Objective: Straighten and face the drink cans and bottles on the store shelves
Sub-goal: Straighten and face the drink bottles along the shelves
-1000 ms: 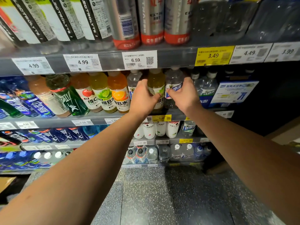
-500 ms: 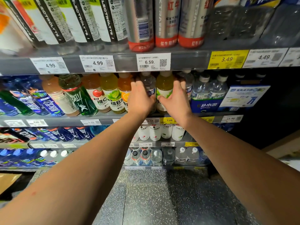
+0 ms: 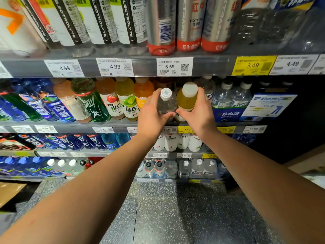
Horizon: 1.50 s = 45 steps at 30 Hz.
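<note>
**Head view: 2 bottles gripped at mid shelf**

Store shelving fills the frame above a speckled grey floor [image 3: 158, 217] along the bottom. Top shelf, upper part of frame: white bottles marked ELECTROLYTE [image 3: 98, 20] at left, silver cans with red bases [image 3: 190, 23] at centre. Price tags on the rail below read 4.99, 4.99, 6.59 [image 3: 174, 66], then a yellow 3.49 tag [image 3: 253, 65] at right.

Second shelf [image 3: 70, 126], centre of frame: coloured vitamin drink bottles [image 3: 126, 101] stand in a row left of centre; clear water bottles with blue labels [image 3: 228, 101] stand right of centre.

Left hand [image 3: 151, 113] grips a clear bottle [image 3: 167, 103] with a white cap, fingers curled round its left side. Right hand [image 3: 198, 115] grips a yellow bottle [image 3: 187, 99] with a white cap, fingers curled round its right side. Both bottles are side by side, just beside or touching, caps tilted toward the camera, at the front of the second shelf. Thumbs meet near the bottles' lower parts.

Lower shelves, bottom half of frame: blue bottles at left, white bottles [image 3: 175, 142] under the hands, small clear bottles beneath those.
</note>
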{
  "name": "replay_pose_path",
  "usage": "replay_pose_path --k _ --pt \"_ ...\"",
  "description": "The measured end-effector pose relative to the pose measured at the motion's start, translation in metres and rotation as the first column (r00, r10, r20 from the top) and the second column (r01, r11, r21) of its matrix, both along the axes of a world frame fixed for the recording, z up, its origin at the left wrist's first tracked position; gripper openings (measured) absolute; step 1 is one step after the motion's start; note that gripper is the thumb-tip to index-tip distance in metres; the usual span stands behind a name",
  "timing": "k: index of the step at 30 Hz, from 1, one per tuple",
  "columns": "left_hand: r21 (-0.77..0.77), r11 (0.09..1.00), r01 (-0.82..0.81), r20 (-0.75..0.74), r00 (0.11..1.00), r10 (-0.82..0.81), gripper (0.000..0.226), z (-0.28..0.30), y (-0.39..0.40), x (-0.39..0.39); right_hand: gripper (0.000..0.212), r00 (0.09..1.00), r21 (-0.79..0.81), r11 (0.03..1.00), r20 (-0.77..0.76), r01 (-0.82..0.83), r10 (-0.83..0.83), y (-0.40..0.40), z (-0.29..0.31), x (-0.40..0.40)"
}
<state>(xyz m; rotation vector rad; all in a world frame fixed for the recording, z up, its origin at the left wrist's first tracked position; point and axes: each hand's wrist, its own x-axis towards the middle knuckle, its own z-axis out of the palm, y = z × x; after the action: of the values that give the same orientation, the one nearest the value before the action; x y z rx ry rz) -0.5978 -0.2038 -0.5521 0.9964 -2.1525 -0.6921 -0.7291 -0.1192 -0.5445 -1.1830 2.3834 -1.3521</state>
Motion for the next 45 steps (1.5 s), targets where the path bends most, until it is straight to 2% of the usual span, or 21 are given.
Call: replay_pose_path --k 4,7,9,12,16,19,24,29,33,37,39,42,45 --pt "0.134 0.991 -0.022 -0.127 0.991 0.039 0.080 0.000 -0.002 -0.001 0.071 0.997 -0.076 0.994 0.031 0.075 -0.073 0.007 -0.002 0.001" --pt "0.140 0.990 -0.035 -0.109 0.993 0.051 0.077 0.001 -0.004 -0.006 0.076 0.993 -0.204 0.972 0.036 0.118 -0.113 0.029 -0.011 0.002" --pt "0.127 0.990 -0.057 -0.060 0.996 0.065 0.072 0.002 -0.008 -0.010 0.080 0.986 -0.217 0.966 0.121 0.139 -0.114 0.040 -0.014 0.000" --pt "0.203 0.976 -0.077 -0.083 0.992 0.096 0.060 0.008 -0.013 -0.019 0.077 0.956 -0.255 0.953 0.278 0.165 -0.092 0.054 -0.014 -0.004" --pt "0.243 0.969 -0.049 -0.032 0.998 0.059 0.060 0.020 -0.007 -0.041 0.073 0.961 -0.267 0.941 0.235 0.207 -0.144 0.072 -0.015 -0.008" --pt "0.275 0.961 -0.028 0.015 1.000 0.025 0.059 0.019 0.000 -0.059 0.061 0.930 -0.300 0.912 0.321 0.279 -0.179 0.082 -0.016 -0.014" --pt "0.445 0.886 -0.127 -0.068 0.982 0.175 0.056 0.001 -0.005 -0.063 0.061 0.928 -0.304 0.906 0.318 0.295 -0.195 0.093 -0.018 -0.022" --pt "0.572 0.820 -0.022 -0.176 0.973 0.150 0.043 -0.012 0.000 -0.046 0.069 0.936 -0.331 0.913 0.327 0.240 -0.128 0.092 -0.022 -0.013" --pt "0.475 0.873 -0.112 -0.229 0.942 0.245 0.031 -0.017 -0.003 -0.027 0.071 0.933 -0.346 0.918 0.355 0.195 -0.064 0.073 -0.019 0.010" --pt "0.217 0.948 -0.233 -0.254 0.924 0.285 0.033 -0.015 -0.009 -0.009 0.068 0.940 -0.371 0.913 0.340 0.168 -0.034 0.047 -0.016 0.035" --pt "0.122 0.943 -0.309 -0.287 0.899 0.331 0.034 -0.016 -0.014 -0.004 0.068 0.951 -0.365 0.918 0.305 0.155 -0.040 0.033 -0.014 0.044" --pt "0.151 0.911 -0.383 -0.289 0.865 0.411 0.048 -0.017 -0.027 0.006 0.068 0.963 -0.359 0.922 0.264 0.144 -0.048 0.012 -0.012 0.055" --pt "0.131 0.920 -0.369 -0.166 0.907 0.387 0.063 -0.016 -0.038 0.012 0.069 0.971 -0.345 0.929 0.234 0.135 -0.054 -0.007 -0.011 0.058"
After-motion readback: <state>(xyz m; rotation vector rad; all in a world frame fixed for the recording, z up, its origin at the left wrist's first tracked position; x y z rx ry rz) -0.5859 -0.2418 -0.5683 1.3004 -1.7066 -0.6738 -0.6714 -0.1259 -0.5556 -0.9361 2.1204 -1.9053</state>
